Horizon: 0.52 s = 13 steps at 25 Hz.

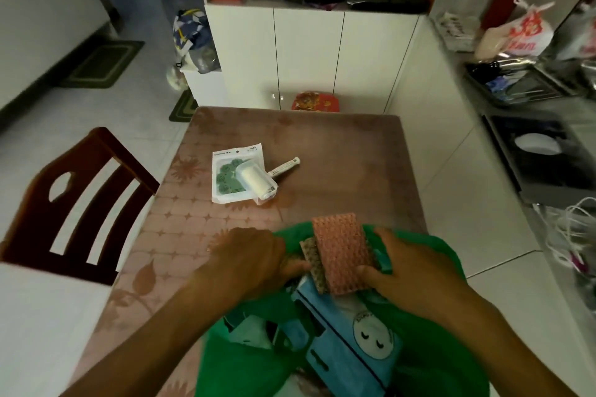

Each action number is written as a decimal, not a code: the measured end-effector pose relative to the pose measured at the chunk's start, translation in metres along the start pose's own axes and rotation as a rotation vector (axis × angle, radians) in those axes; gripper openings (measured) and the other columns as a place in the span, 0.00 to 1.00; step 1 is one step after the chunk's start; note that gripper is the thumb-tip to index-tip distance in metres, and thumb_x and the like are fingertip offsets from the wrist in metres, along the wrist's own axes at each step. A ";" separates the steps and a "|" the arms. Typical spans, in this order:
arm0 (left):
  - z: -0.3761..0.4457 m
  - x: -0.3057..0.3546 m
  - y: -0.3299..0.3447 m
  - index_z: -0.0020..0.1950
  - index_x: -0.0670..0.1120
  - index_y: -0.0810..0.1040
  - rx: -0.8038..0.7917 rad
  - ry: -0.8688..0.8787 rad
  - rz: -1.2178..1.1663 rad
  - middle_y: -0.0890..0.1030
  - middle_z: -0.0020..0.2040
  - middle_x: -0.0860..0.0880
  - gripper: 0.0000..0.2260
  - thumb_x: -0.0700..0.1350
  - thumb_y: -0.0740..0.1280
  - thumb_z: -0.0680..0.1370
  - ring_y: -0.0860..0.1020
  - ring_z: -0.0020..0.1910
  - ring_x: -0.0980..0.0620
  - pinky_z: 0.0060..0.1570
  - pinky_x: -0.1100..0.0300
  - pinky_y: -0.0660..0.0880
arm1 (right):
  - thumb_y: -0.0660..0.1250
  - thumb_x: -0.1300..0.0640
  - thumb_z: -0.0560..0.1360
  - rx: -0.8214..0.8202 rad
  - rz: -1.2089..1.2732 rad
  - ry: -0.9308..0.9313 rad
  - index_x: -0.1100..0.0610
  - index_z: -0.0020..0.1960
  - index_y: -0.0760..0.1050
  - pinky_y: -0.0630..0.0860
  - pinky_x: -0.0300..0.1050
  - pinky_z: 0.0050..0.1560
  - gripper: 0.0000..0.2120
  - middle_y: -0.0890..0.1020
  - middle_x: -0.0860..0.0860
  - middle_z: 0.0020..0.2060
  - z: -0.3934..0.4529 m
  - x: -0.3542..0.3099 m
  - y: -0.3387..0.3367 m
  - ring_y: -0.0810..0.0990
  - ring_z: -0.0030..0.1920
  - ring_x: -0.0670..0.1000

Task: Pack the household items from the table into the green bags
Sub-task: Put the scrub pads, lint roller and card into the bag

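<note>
Where the bag gapes: green bag [245, 361] sits at the desk's [338, 145] near edge, its bottom cut off by the frame.
Right hand [409, 271]: grip curled round pink scouring pads [342, 255], their lower ends hidden.
Left hand [254, 258]: fingers pinch the pads' left edge, tips hidden.
Blue package [351, 342]: partly buried inside.
Left on desk: lint roller [258, 179] lying across a packet [225, 177].

Lint roller [258, 178] lies on packet [229, 176], mid-table [338, 151]; bag [245, 361] at near edge (sponges [342, 255] w/in).
</note>
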<state>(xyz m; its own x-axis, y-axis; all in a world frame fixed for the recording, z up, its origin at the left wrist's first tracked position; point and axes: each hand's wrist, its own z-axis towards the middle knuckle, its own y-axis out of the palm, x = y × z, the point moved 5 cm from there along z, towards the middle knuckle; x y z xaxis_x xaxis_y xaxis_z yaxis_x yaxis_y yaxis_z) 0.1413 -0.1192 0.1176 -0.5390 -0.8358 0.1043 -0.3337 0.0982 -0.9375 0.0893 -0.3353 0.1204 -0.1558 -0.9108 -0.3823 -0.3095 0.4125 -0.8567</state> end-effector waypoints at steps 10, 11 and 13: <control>0.049 -0.142 0.019 0.45 0.50 0.81 0.430 -0.421 -1.091 0.82 0.39 0.48 0.06 0.51 0.68 0.77 0.76 0.32 0.55 0.31 0.61 0.75 | 0.64 0.36 0.71 -0.208 -0.038 -0.253 0.40 0.74 0.55 0.63 0.51 0.69 0.35 0.64 0.41 0.72 0.028 -0.045 0.052 0.62 0.70 0.50; 0.071 -0.158 0.033 0.49 0.49 0.80 0.409 -0.503 -0.920 0.83 0.44 0.47 0.05 0.49 0.69 0.76 0.79 0.38 0.52 0.37 0.57 0.78 | 0.63 0.34 0.71 -0.222 -0.030 -0.264 0.38 0.73 0.57 0.64 0.50 0.67 0.34 0.65 0.39 0.70 0.022 -0.043 0.059 0.62 0.69 0.49; 0.120 -0.182 0.061 0.59 0.46 0.76 0.293 -0.563 -0.628 0.80 0.55 0.44 0.16 0.47 0.73 0.73 0.79 0.49 0.45 0.48 0.53 0.78 | 0.60 0.31 0.71 -0.227 -0.045 -0.262 0.37 0.72 0.58 0.61 0.47 0.68 0.32 0.61 0.36 0.71 0.013 -0.039 0.068 0.58 0.71 0.44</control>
<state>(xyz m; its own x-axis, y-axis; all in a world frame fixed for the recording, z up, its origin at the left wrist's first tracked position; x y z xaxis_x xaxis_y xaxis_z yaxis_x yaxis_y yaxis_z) 0.3119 -0.0263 0.0018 0.1622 -0.8378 0.5213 -0.1872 -0.5449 -0.8173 0.0861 -0.2719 0.0721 0.1001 -0.8890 -0.4468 -0.5156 0.3377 -0.7875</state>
